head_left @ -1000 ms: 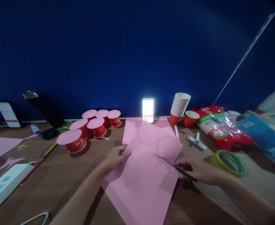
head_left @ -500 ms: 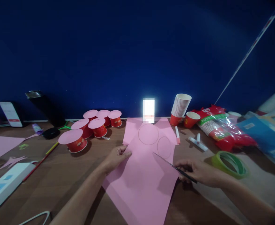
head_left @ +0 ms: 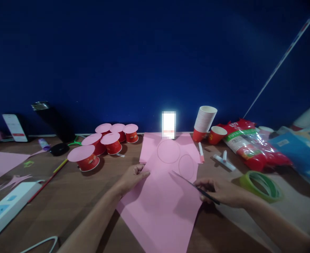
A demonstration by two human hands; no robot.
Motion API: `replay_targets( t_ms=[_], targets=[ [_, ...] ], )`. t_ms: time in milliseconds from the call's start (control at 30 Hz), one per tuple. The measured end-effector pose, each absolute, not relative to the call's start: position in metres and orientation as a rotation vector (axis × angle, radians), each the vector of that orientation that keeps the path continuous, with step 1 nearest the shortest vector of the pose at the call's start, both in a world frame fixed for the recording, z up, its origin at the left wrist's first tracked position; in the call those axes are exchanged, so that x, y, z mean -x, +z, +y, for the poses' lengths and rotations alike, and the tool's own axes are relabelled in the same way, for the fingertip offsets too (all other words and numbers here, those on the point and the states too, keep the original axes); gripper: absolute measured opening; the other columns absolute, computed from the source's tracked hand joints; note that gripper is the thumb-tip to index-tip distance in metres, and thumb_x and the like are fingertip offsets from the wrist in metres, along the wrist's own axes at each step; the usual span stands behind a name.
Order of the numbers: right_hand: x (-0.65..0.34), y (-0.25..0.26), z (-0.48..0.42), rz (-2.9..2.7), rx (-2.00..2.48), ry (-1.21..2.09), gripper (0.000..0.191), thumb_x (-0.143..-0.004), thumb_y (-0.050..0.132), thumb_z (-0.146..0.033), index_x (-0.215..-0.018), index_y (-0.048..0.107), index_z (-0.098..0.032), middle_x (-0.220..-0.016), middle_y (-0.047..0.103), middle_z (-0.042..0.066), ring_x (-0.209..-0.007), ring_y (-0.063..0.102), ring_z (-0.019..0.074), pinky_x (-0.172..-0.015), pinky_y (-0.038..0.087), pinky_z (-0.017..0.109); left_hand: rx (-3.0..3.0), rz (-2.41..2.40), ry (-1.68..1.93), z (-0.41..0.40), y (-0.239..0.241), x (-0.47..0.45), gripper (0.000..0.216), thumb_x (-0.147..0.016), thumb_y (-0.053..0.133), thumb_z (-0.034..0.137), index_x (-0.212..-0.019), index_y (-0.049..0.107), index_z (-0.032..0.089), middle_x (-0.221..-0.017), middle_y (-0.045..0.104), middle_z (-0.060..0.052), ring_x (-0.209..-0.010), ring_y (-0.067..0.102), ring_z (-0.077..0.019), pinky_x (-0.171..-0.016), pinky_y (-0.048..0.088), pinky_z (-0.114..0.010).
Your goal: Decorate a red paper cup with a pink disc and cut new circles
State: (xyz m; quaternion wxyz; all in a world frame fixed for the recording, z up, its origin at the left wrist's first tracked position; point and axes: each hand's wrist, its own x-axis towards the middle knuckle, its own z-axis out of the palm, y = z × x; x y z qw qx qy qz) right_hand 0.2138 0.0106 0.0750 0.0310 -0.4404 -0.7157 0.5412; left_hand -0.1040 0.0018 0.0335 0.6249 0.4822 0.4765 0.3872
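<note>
A sheet of pink paper (head_left: 165, 207) with two drawn circles near its far end is held up over the table. My left hand (head_left: 133, 179) pinches its left edge between thumb and fingers. At the right edge, my right hand (head_left: 215, 189) is closed round a pair of scissors (head_left: 190, 184). The blade lies over the paper, its tip pointing left just below the smaller circle. Whether the blades are apart I cannot tell. Beyond the held sheet lies more pink paper (head_left: 146, 151), partly covered by it.
Red paper cups (head_left: 88, 163) topped with pink discs stand at left. A cup stack (head_left: 204, 121), a single cup (head_left: 217, 136), glue sticks (head_left: 224, 162) and green tape (head_left: 260, 186) are at right. A lit phone (head_left: 169, 124) leans on the wall; a power strip (head_left: 9, 200) lies near left.
The view has shifted slightly. The right hand with the scissors has moved a little to the left relative to the paper; the left hand keeps its hold on the sheet.
</note>
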Motion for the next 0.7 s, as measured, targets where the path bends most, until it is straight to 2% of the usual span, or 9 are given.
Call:
replay_targets(
  t_ms=[167,400,567,700],
  targets=[
    [-0.213,0.068,0.016,-2.211,1.346,1.645,0.039,-0.078,0.064,-0.044,-0.104,0.062,-0.015,-0.069,0.059,0.000,-0.063,0.052,0.0135,-0.057,0.039,0.023,-1.127,1.076,0.888,0.002,0.032,0.105,0.042,-0.069,0.075,0.044,-0.094,0.069,0.011,-0.085,0.073,-0.008,-0.080,0.067,-0.0230,-0.076,0.049,-0.033],
    [-0.215,0.062,0.022,-2.278,1.237,1.582,0.033,-0.080,0.062,-0.042,-0.101,0.065,-0.016,-0.073,0.064,0.001,-0.064,0.056,0.0148,-0.058,0.041,0.023,-1.158,1.072,0.917,0.003,0.027,0.107,0.044,-0.071,0.073,0.043,-0.102,0.069,0.012,-0.093,0.073,-0.009,-0.087,0.066,-0.0245,-0.080,0.049,-0.034],
    [-0.218,0.069,0.018,-2.274,1.318,1.584,0.041,-0.078,0.063,-0.044,-0.108,0.065,-0.017,-0.077,0.068,0.004,-0.070,0.061,0.0178,-0.063,0.046,0.026,-1.210,1.105,0.916,0.005,0.022,0.109,0.038,-0.075,0.071,0.042,-0.101,0.069,0.014,-0.099,0.072,-0.009,-0.090,0.065,-0.0235,-0.079,0.049,-0.031],
    [-0.219,0.069,0.018,-2.253,1.300,1.600,0.045,-0.076,0.064,-0.047,-0.109,0.066,-0.017,-0.079,0.068,0.005,-0.070,0.061,0.0178,-0.063,0.048,0.027,-1.195,1.102,0.881,0.004,0.022,0.110,0.038,-0.072,0.073,0.036,-0.103,0.069,0.015,-0.095,0.073,-0.007,-0.088,0.066,-0.0241,-0.076,0.050,-0.031]
  ],
)
